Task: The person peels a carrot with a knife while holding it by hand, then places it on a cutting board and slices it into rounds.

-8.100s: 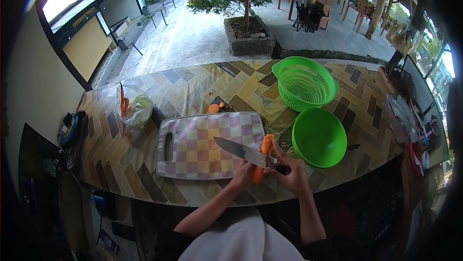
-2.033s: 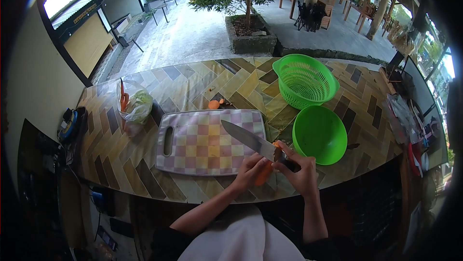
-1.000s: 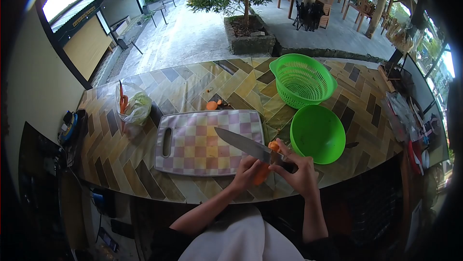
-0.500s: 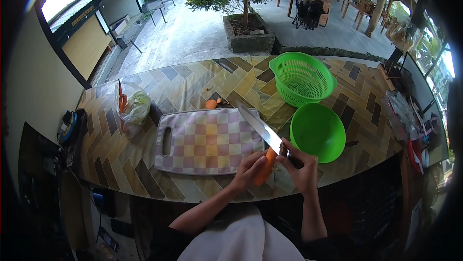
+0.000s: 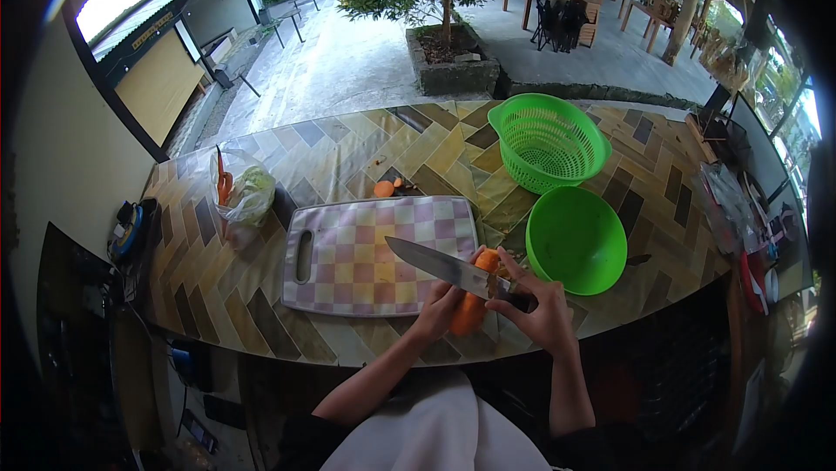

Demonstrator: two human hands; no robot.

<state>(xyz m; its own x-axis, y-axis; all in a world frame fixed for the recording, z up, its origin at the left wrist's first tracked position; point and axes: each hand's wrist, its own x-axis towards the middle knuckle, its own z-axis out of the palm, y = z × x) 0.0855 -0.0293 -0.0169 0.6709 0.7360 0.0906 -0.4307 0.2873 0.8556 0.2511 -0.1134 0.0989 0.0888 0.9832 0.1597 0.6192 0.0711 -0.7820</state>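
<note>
My left hand (image 5: 437, 307) is closed around an orange carrot (image 5: 468, 314), which I hold over the table's front edge, just right of the cutting board. In my right hand (image 5: 542, 309) is the handle of a large kitchen knife (image 5: 440, 264). Its blade lies across the carrot, with the tip pointing left over the board. Bits of peel cling to the blade near the handle. The checkered cutting board (image 5: 348, 258) lies flat, with nothing on it. Beyond its far edge sit cut carrot pieces (image 5: 384, 189).
A green colander (image 5: 549, 144) stands at the back right, with a green bowl (image 5: 576, 240) in front of it. To the left is a plastic bag (image 5: 244, 191) with vegetables. More plastic bags (image 5: 736, 205) lie at the table's right end.
The knife has swung from pointing up and away to lying across the carrot, its tip now lower and farther left. Both hands still hold what they held.
</note>
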